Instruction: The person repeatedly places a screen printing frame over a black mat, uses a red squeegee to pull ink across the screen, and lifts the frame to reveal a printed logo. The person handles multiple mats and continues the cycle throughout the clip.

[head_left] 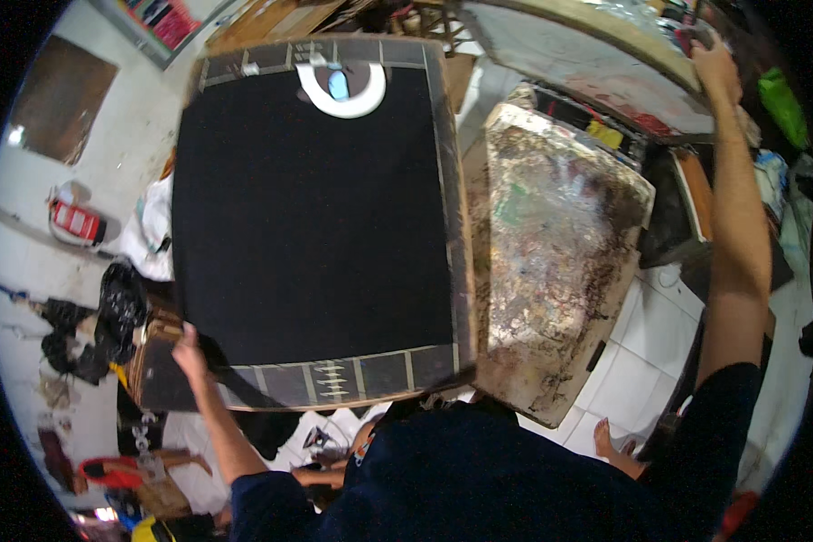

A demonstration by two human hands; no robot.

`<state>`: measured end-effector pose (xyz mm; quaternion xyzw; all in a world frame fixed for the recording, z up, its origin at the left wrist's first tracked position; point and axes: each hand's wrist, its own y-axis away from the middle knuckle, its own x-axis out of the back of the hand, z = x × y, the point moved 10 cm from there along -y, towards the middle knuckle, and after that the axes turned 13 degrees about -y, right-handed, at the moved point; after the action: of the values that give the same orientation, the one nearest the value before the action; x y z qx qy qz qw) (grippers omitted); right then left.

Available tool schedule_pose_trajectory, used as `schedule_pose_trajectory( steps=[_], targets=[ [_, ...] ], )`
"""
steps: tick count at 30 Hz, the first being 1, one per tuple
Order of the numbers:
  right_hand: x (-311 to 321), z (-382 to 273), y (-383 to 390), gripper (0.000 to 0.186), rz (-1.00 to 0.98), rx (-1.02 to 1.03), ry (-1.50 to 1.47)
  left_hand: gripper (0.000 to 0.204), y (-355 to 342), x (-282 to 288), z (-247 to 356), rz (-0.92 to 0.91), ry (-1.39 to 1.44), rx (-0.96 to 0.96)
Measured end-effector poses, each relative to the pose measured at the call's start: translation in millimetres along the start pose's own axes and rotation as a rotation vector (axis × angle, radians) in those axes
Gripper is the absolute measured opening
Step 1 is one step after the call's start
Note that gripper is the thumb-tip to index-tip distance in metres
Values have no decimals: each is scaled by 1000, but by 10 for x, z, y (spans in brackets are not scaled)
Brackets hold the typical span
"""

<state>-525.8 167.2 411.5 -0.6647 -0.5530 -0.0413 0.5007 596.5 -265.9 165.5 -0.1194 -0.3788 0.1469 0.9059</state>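
In front of me a black cloth panel lies smooth on a large dark board marked with light lines along its top and bottom margins. A white curved piece sits around the neckline-shaped cutout at the cloth's far edge, with a small light-blue item inside the curve. My left hand is at the near left corner of the board, touching the cloth's edge; its fingers are blurred. Stretched to the far right, my right hand is closed around a small dark object, too unclear to name.
A paint-crusted board stands right of the cloth board. Beyond it rises a large pale framed panel. A red fire extinguisher is by the left wall, above black plastic bags. Another person is at lower left.
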Motion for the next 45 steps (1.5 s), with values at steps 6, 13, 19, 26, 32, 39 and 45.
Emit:
schedule_pose_trajectory(
  steps=[6, 13, 19, 26, 32, 39, 45],
  targets=[
    [412, -376, 734, 47, 91, -103, 39, 54, 1035, -2355, 159, -417, 35, 56],
    [697, -639, 1271, 31, 144, -102, -165, 60, 1449, -4225, 972, -825, -154, -169],
    [680, -655, 1226, 42, 147, -77, -80, 60, 2260, -4693, 1248, -1134, 166, -168],
    [625, -644, 931, 43, 120, -109, -96, 66, 2248, -4712, 1183, -1099, -26, -244],
    [585, -667, 658, 43, 157, -18, -88, 67, 2159, -4608, 1361, -995, -262, -348],
    [548, -620, 473, 41, 163, -10, -86, 68, 2138, -4613, 1349, -957, -302, -279],
    [603, -680, 540, 42, 171, -46, -34, 85, 2114, -4750, 1167, -942, -339, -280]
  ],
)
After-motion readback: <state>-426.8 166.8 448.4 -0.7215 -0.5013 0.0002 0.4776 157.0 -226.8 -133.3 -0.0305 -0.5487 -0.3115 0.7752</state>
